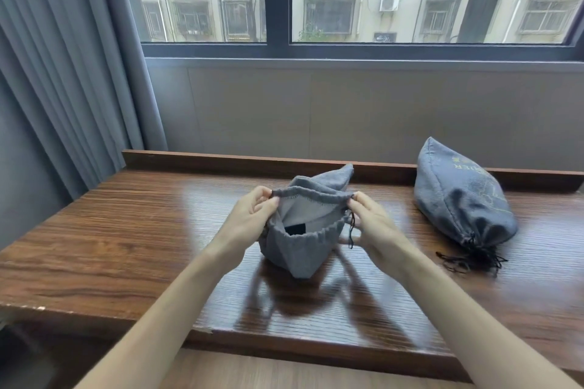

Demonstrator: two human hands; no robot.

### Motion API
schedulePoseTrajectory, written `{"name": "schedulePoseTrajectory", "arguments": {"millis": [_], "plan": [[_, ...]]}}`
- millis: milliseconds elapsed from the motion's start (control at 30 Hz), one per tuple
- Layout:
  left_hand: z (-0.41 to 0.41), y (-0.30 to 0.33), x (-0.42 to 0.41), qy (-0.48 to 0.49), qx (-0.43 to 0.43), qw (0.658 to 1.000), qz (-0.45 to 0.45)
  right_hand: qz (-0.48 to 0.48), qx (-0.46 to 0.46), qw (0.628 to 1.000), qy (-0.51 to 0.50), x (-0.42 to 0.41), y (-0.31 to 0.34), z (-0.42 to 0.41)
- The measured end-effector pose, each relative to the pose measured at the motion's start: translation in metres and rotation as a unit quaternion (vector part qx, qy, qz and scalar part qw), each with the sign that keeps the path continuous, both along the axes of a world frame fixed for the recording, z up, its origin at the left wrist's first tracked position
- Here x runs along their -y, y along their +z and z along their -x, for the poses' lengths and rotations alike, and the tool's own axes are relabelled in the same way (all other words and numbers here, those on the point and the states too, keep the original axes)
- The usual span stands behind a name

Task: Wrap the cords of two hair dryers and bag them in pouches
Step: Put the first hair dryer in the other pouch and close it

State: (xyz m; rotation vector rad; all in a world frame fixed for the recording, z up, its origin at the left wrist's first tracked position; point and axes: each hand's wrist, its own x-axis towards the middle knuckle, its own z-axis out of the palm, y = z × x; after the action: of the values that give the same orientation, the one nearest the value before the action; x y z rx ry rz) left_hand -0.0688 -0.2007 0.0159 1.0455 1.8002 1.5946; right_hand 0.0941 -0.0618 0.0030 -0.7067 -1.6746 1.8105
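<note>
A grey drawstring pouch (300, 249) stands on the wooden table (126, 230) in the middle, its mouth held wide. My left hand (252, 218) pinches the left side of the rim. On the opposite side, my right hand (373, 221) pinches the rim, and a black drawstring (351, 232) hangs by its fingers. Inside the pouch a dark object (295, 229) shows, most of it hidden. A second grey pouch (458, 196) lies to the right, bulging, its mouth drawn tight with tangled black cords (471, 259) at its near end.
A raised wooden lip (221, 159) runs along the table's far edge below a window. Grey curtains (63, 73) hang at the left. The table's front edge (284, 347) is close to me, with floor below it.
</note>
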Motion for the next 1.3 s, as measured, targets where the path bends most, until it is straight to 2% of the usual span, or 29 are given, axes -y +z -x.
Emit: {"name": "schedulePoseTrajectory", "arguments": {"millis": [67,233,333,567,767,867,933,1033,1100,1200,1300], "plan": [[0.000,-0.006,-0.002,-0.006,0.007,1.000,-0.006,0.077,-0.037,0.996,0.009,0.002,-0.006,0.006],[-0.005,-0.006,-0.018,-0.021,-0.022,0.999,-0.011,0.188,-0.105,0.976,-0.031,-0.010,-0.012,0.020],[0.000,-0.002,-0.032,-0.033,-0.052,0.998,-0.012,0.219,-0.118,0.967,-0.045,-0.018,-0.014,0.029],[0.011,0.004,-0.069,-0.029,-0.085,0.996,-0.010,0.090,-0.009,0.991,-0.103,-0.054,0.002,0.057],[0.013,0.006,-0.080,-0.043,-0.102,0.994,0.002,0.018,0.102,0.988,-0.112,-0.074,0.007,0.059],[0.017,0.001,-0.076,-0.045,-0.117,0.992,0.003,-0.125,0.185,0.965,-0.138,-0.079,0.012,0.042],[0.021,-0.003,-0.071,-0.023,-0.150,0.988,-0.005,-0.213,0.207,0.942,-0.157,-0.077,0.021,0.028],[0.023,-0.006,-0.067,0.016,-0.223,0.975,0.003,-0.323,0.232,0.906,-0.144,-0.071,0.030,0.011],[0.021,-0.005,-0.063,0.008,-0.240,0.971,0.016,-0.391,0.256,0.876,-0.121,-0.067,0.032,0.004],[0.014,-0.002,-0.056,-0.062,-0.212,0.974,0.040,-0.415,0.253,0.870,-0.088,-0.065,0.034,-0.004],[0.014,-0.004,-0.052,-0.119,-0.232,0.963,0.069,-0.416,0.239,0.873,-0.086,-0.065,0.038,-0.012]]}}
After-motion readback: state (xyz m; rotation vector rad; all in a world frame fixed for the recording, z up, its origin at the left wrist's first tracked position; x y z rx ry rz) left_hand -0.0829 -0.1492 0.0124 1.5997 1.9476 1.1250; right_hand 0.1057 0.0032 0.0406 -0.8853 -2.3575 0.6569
